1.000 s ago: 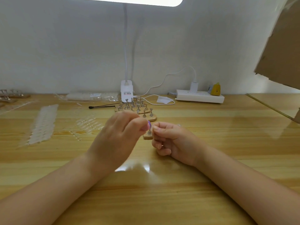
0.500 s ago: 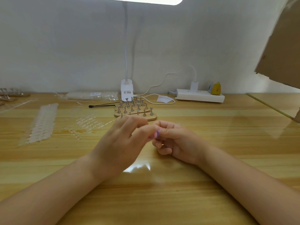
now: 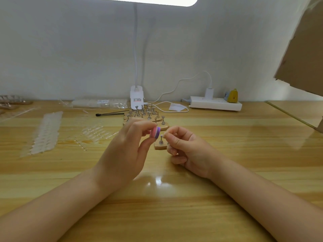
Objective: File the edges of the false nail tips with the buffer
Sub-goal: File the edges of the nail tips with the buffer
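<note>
Left hand (image 3: 125,151) pinches the buffer (image 3: 155,133); right hand (image 3: 189,151) pinches something tiny at three o'clock. Filing looks midway; loose nail tips (image 3: 45,132) remain.

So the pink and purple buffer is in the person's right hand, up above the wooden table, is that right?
Not quite: the head view shows the pink and purple buffer pinched in the left hand, above the wooden table. The right hand pinches something too small to identify.
</note>
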`<state>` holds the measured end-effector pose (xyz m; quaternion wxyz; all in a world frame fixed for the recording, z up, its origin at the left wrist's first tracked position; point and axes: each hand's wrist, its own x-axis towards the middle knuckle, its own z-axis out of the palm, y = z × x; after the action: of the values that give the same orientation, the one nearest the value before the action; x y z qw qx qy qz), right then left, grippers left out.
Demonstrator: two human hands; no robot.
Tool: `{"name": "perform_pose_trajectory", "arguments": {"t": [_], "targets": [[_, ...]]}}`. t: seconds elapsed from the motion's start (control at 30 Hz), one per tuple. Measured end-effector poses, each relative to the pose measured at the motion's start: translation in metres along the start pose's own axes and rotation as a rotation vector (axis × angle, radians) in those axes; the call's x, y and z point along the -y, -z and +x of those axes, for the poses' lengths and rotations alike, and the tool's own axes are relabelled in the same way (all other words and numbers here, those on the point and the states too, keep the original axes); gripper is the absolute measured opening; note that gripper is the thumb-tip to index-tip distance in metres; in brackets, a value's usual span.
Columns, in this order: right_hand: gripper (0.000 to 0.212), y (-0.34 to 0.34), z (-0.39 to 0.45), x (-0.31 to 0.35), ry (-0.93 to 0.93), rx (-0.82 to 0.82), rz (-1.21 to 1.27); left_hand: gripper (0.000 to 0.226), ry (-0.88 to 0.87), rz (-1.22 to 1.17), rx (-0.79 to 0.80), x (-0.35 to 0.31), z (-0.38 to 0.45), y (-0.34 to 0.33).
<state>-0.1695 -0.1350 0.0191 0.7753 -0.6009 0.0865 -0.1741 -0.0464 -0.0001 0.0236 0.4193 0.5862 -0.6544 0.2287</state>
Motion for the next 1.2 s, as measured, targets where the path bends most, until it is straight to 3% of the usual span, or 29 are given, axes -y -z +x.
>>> {"name": "perform_pose_trajectory", "arguments": {"t": [0.17, 0.33, 0.5, 0.67, 0.8, 0.87, 1.0, 1.2], "targets": [[0.011, 0.000, -0.001, 0.002, -0.009, -0.037, -0.010, 0.020, 0.009, 0.038, 0.100, 0.000, -0.003, -0.005], [0.011, -0.002, -0.001, 0.000, -0.005, -0.033, -0.014, 0.025, 0.003, -0.037, 0.021, -0.001, -0.001, -0.002], [0.009, -0.001, 0.000, 0.002, -0.020, -0.045, 0.004, 0.019, 0.083, -0.030, 0.127, 0.001, -0.006, -0.007], [0.009, -0.002, -0.001, 0.001, -0.019, -0.033, -0.002, 0.020, 0.092, -0.062, -0.018, -0.004, -0.001, -0.004], [0.008, -0.001, -0.001, 0.002, -0.029, -0.057, 0.010, 0.020, 0.089, -0.010, 0.096, -0.005, -0.005, -0.008], [0.008, -0.001, 0.000, 0.002, -0.032, -0.058, 0.011, 0.018, 0.098, 0.010, 0.077, -0.004, -0.006, -0.007], [0.011, -0.002, -0.001, 0.002, -0.042, -0.038, -0.014, 0.021, -0.046, 0.001, -0.081, -0.006, -0.001, -0.003], [0.006, -0.003, -0.002, 0.005, -0.087, -0.040, -0.032, 0.014, -0.332, 0.274, -0.015, -0.005, -0.001, 0.000]]}}
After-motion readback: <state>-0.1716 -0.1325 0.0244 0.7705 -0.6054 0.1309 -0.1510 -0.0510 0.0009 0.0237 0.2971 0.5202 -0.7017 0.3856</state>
